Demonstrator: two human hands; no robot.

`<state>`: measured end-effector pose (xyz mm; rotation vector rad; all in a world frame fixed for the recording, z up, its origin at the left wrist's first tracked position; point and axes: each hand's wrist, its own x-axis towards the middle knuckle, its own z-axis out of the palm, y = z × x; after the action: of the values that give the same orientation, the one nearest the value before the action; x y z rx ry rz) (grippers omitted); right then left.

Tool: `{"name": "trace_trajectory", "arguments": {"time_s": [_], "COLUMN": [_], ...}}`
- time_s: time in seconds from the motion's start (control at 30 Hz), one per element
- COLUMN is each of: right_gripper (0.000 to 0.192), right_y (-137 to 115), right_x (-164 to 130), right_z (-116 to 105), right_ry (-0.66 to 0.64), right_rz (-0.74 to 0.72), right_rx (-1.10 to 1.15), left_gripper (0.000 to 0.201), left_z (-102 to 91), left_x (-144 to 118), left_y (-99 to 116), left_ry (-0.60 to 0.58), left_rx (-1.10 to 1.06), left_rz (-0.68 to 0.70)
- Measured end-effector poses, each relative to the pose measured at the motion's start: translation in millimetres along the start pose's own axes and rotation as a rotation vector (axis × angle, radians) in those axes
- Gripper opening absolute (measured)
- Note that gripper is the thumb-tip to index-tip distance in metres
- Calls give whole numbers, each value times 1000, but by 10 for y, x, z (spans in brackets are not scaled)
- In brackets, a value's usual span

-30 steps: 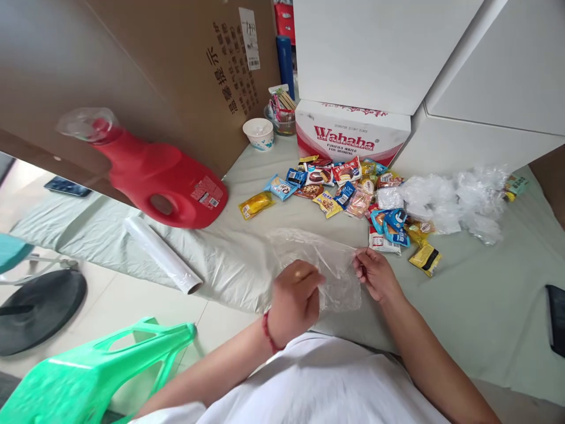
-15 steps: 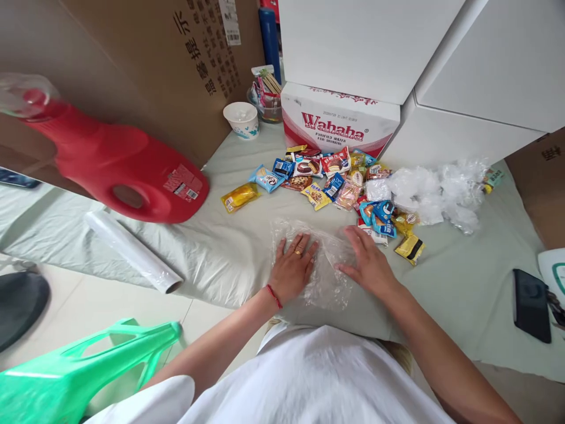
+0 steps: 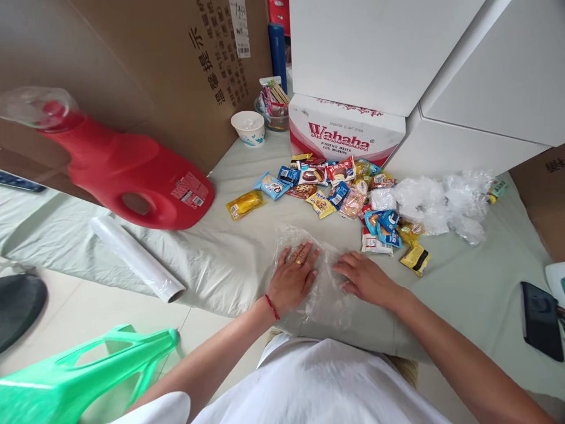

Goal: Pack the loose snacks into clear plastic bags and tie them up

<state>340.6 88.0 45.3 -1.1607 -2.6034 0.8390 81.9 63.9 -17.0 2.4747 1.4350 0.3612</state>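
A crumpled sheet of clear plastic film (image 3: 329,306) lies on the cloth in front of me. My left hand (image 3: 292,281) rests flat on its left half, fingers stretched out. At the film's right edge is my right hand (image 3: 367,279), its fingers slightly bent and apart from the thumb. No object shows in its grip. Just beyond the hands lies a pile of small wrapped snacks (image 3: 339,191), with a yellow snack packet (image 3: 245,204) apart to the left. Crumpled clear plastic bundles (image 3: 435,203) sit at the pile's right.
A red detergent bottle (image 3: 132,171) and a roll of plastic wrap (image 3: 136,259) lie at the left. Behind stand a Wahaha water box (image 3: 344,132), a paper cup (image 3: 248,129) and a large cardboard box (image 3: 145,70). A phone (image 3: 542,321) lies right; a green stool (image 3: 88,371) is below left.
My right hand has come down and slightly left along the film's right side, its fingers lower and more bent. The left hand stays flat on the film. The whole view has shifted a little.
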Motion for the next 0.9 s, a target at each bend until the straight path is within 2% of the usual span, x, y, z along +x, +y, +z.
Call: {"name": "trace_trajectory", "arguments": {"time_s": [0.03,0.13,0.23,0.3,0.37,0.43,0.47,0.53,0.63,0.67,0.77,0.9], "right_gripper": [18,21,31,37,40,41,40,37,36,36,25,20], "right_y": [17,191,420,532,577,541,493,353,115,49,-73,-86], "right_x": [11,95,207,250,230,139,73,-71,-224,-246,-269,-392], "right_z": [54,31,-191,-361,-491,-534,-508,-348,94,247,543,516], "right_ry": [25,238,444,562,735,896,934,860,553,494,480,542], "right_rz": [51,272,531,641,694,706,705,696,712,718,700,713], "right_rx": [57,354,668,794,754,574,479,362,302,274,238,412], "left_gripper": [54,53,53,54,54,54,54,53,49,47,40,34], "left_z": [2,4,10,24,49,83,100,127,133,123,58,-56], "left_x": [4,7,-6,-18,-27,-35,-39,-48,-62,-64,-54,-3], "left_y": [-2,-24,-60,-84,-106,-128,-139,-158,-184,-194,-237,-305], "left_ry": [-6,-12,10,33,68,124,157,219,288,307,336,281], "left_rx": [4,4,-19,-45,-81,-130,-159,-222,-296,-311,-330,-158], "left_rz": [5,31,20,4,-17,-40,-49,-63,-95,-109,-134,-143]}}
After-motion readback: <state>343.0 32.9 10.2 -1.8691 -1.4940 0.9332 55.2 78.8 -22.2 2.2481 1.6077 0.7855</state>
